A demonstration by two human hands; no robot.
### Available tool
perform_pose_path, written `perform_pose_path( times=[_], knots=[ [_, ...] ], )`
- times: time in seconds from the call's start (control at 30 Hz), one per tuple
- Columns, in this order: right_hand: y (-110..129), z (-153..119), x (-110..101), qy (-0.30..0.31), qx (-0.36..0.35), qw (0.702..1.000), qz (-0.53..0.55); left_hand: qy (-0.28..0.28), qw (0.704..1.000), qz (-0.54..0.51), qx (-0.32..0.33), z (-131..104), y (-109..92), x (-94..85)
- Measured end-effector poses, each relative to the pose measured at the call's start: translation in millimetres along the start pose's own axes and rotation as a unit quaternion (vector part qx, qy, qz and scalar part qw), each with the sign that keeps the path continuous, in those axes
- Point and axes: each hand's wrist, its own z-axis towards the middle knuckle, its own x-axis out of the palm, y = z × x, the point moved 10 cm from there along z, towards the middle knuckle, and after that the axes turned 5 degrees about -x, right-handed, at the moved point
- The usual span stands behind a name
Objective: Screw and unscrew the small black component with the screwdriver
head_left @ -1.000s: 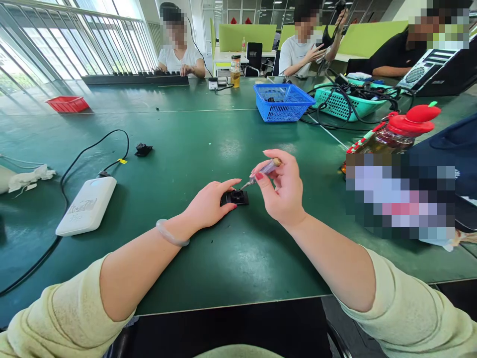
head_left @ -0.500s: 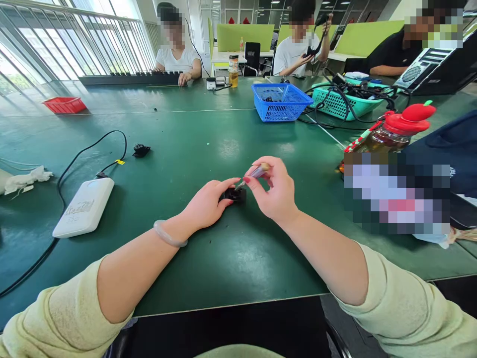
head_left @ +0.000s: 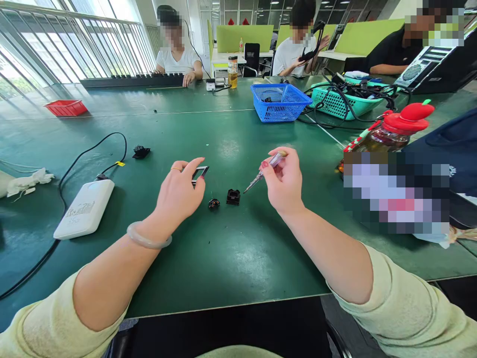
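My left hand (head_left: pixel 179 191) is closed, thumb and forefinger pinching a small dark rectangular frame (head_left: pixel 204 171), partly hidden by the fingers. In my right hand (head_left: pixel 286 181) is a slim screwdriver (head_left: pixel 261 174) with a clear, purplish handle. Its tip points down and left, just right of a small black square plastic housing (head_left: pixel 233 197) that lies untouched on the table. Left of the housing, below the left thumb, sits a smaller black piece (head_left: pixel 213 204) with copper-coloured spots.
A white power bank (head_left: pixel 85 209) with a black cable lies left, near a small black part (head_left: pixel 141 151). Ahead are a blue basket (head_left: pixel 281 112), a green basket (head_left: pixel 346 107) of cables and a red tray (head_left: pixel 66 108). A red-lidded bottle (head_left: pixel 387 134) stands right. Several people sit opposite.
My left hand has left the black housing and moved left, now with the dark frame in its fingers. The screwdriver has lifted off the housing and shifted right. The smaller black piece is uncovered.
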Motion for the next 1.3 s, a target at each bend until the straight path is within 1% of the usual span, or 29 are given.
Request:
perform_pose_path(
  times=[0.07, 0.17, 0.27, 0.37, 0.43, 0.53, 0.63, 0.73, 0.87, 1.0, 1.07, 1.13, 1.2, 1.3],
  knots=[
    [-0.9, -3.4, 7.6, 0.028, 0.021, 0.999, -0.004, 0.053, 0.994, 0.090, -0.023, -0.9, 9.3, 4.3],
    [6.3, -6.6, 14.1, 0.053, 0.018, 0.998, 0.000, 0.145, 0.975, 0.167, -0.007, -8.2, 14.5, 23.6],
    [11.5, -8.7, 18.8, 0.073, 0.011, 0.997, 0.013, 0.211, 0.958, 0.191, 0.024, -17.3, 12.8, 40.4],
    [11.5, -10.8, 24.9, 0.097, 0.018, 0.994, 0.056, 0.247, 0.949, 0.193, 0.032, -23.0, 13.4, 44.4],
    [9.7, -11.8, 27.2, 0.103, 0.027, 0.991, 0.084, 0.245, 0.949, 0.194, 0.047, -24.1, 11.5, 40.8],
    [7.4, -11.5, 24.6, 0.088, 0.029, 0.991, 0.099, 0.241, 0.951, 0.179, 0.070, -26.5, 5.2, 38.8],
    [6.5, -10.9, 21.0, 0.071, 0.022, 0.993, 0.089, 0.251, 0.955, 0.116, 0.107, -32.2, -8.3, 47.9],
    [5.2, -10.8, 20.3, 0.066, 0.021, 0.994, 0.080, 0.235, 0.959, 0.053, 0.147, -36.0, -21.9, 58.5],
    [4.9, -10.7, 20.3, 0.065, 0.019, 0.995, 0.080, 0.220, 0.963, 0.030, 0.154, -34.7, -25.9, 71.5],
    [5.1, -10.6, 20.0, 0.070, 0.018, 0.995, 0.068, 0.189, 0.969, 0.013, 0.155, -24.4, -26.7, 71.4],
    [5.3, -10.2, 19.6, 0.071, 0.018, 0.995, 0.066, 0.170, 0.975, 0.009, 0.146, -14.0, -20.8, 68.7],
    [5.8, -9.7, 19.2, 0.070, 0.019, 0.995, 0.068, 0.144, 0.981, 0.014, 0.126, 0.9, -6.9, 63.4],
    [5.9, -9.3, 19.0, 0.068, 0.021, 0.995, 0.072, 0.122, 0.988, 0.032, 0.084, 19.3, 18.5, 56.7],
    [5.0, -9.1, 17.8, 0.061, 0.026, 0.995, 0.080, 0.084, 0.994, 0.067, -0.025, 45.9, 74.4, 39.2]
  ],
)
